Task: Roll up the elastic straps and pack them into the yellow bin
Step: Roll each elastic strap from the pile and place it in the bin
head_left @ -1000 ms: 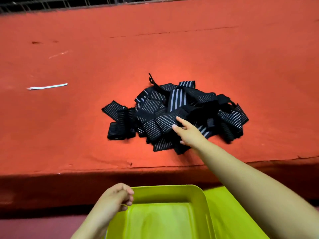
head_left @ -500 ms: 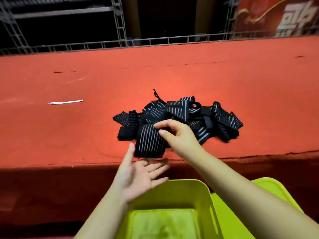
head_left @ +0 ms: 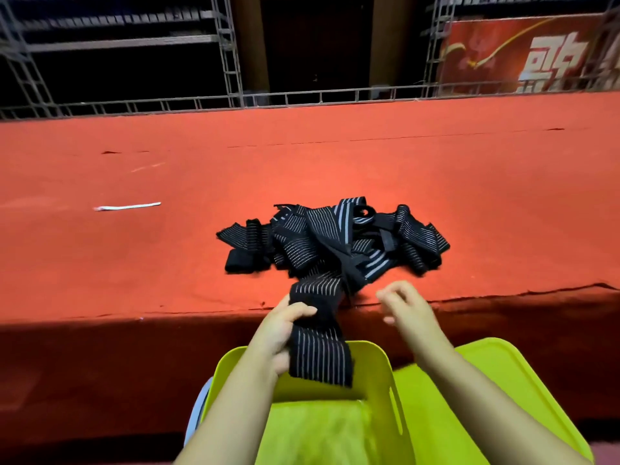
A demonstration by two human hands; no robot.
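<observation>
A heap of black elastic straps with thin grey stripes [head_left: 339, 239] lies on the red carpeted platform near its front edge. One strap [head_left: 318, 333] trails from the heap over the edge and hangs above the yellow bin [head_left: 379, 370]. My left hand [head_left: 280, 333] grips this strap at its middle. My right hand [head_left: 407, 305] hovers just right of the strap with fingers loosely curled and nothing in them. The bin sits below the platform, close to me, and looks empty inside.
The red platform [head_left: 167, 263] drops off in a dark front face [head_left: 100, 364]. A white strip [head_left: 127, 207] lies on the carpet at left. A yellow lid or second bin [head_left: 503, 397] sits right of the bin. Metal truss railing [head_left: 302, 95] runs along the back.
My right hand pulled one strap out of the heap toward me and let it go. My left hand rose from the bin rim and took hold of that strap. The camera tilted up.
</observation>
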